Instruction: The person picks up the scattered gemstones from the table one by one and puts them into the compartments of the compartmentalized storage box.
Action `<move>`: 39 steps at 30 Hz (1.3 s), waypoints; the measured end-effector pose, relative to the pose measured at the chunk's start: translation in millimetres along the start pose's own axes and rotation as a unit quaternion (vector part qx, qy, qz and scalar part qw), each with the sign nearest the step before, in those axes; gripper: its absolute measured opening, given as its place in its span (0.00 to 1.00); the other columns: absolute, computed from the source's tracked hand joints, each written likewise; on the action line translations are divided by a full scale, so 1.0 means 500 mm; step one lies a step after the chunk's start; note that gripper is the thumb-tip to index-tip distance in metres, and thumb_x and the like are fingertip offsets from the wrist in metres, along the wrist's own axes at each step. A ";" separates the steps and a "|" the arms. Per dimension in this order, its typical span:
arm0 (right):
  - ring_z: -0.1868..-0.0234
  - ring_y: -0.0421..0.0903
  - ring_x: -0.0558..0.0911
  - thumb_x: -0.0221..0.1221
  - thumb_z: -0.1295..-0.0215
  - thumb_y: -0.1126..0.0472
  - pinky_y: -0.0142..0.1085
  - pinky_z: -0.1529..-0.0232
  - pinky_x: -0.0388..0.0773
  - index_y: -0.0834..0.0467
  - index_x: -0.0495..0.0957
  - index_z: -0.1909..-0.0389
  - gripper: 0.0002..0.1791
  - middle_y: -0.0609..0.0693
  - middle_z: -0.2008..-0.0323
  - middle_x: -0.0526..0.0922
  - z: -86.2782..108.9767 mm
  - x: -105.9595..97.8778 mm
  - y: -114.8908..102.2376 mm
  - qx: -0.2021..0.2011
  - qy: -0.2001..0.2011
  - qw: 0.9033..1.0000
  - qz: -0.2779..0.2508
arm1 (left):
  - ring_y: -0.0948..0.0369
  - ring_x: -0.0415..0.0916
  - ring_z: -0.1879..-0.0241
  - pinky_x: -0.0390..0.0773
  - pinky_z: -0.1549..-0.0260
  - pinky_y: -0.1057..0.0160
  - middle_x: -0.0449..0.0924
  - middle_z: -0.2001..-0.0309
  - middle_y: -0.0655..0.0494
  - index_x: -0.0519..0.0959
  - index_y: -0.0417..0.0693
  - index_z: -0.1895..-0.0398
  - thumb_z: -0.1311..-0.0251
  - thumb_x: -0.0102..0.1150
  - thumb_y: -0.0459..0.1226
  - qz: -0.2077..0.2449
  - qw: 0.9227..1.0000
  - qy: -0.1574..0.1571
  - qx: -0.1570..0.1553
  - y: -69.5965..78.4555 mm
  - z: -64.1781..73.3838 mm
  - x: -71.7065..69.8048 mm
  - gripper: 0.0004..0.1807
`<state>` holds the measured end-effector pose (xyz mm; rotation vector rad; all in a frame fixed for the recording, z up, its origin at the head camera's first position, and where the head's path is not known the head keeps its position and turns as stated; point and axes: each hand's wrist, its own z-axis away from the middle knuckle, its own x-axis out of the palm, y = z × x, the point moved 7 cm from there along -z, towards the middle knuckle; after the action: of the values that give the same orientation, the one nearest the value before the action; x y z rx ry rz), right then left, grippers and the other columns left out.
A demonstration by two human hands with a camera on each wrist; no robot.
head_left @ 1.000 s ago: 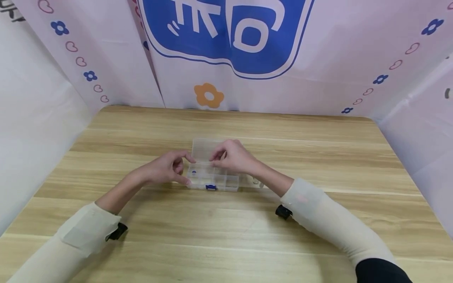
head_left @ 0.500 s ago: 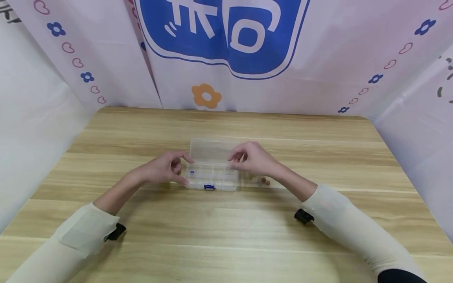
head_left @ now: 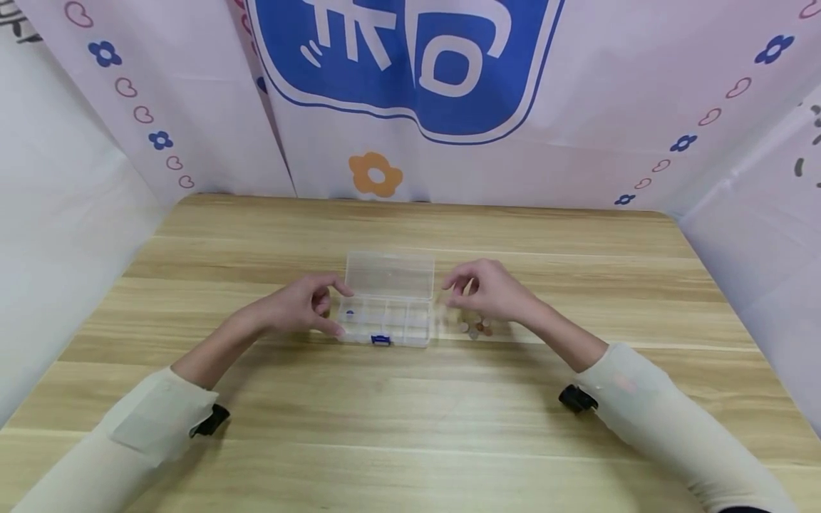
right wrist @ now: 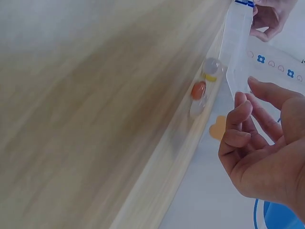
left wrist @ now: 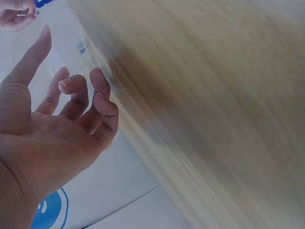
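A clear plastic compartment box (head_left: 417,322) with its lid (head_left: 390,276) folded back lies on the table. My left hand (head_left: 300,306) holds its left end, the index fingertip at the back corner and the thumb at the front one. A small blue piece (head_left: 349,313) sits in a left compartment. My right hand (head_left: 490,291) hovers right of the box, fingers loosely bent, a gap between thumb and index finger. Below it lie several small, round, bead-like pieces (head_left: 473,333). The right wrist view shows a reddish-orange one (right wrist: 198,90) and a see-through one (right wrist: 211,66).
A blue latch (head_left: 381,340) marks the front edge of the box. The wood-grain table (head_left: 385,427) ends at a white printed curtain (head_left: 321,157) at the back. White sheets hang on both sides.
My right hand has moved right, from over the box to above the small round pieces, uncovering the compartments. My left hand stays at the left end of the box.
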<state>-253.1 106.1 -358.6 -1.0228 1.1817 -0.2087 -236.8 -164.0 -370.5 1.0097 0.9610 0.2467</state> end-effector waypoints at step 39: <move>0.78 0.40 0.79 0.70 0.37 0.68 0.33 0.72 0.78 0.60 0.88 0.72 0.04 0.45 0.77 0.85 0.009 0.025 0.032 0.030 -0.085 0.995 0.047 | 0.63 0.60 0.76 0.66 0.73 0.66 0.63 0.77 0.56 0.74 0.30 0.40 0.45 0.77 0.29 0.004 1.000 -0.003 0.000 0.002 -0.002 0.000 0.30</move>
<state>-250.1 109.7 -379.0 -0.9123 1.0598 -0.0795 -237.2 -163.1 -370.1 1.0144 0.9528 0.2495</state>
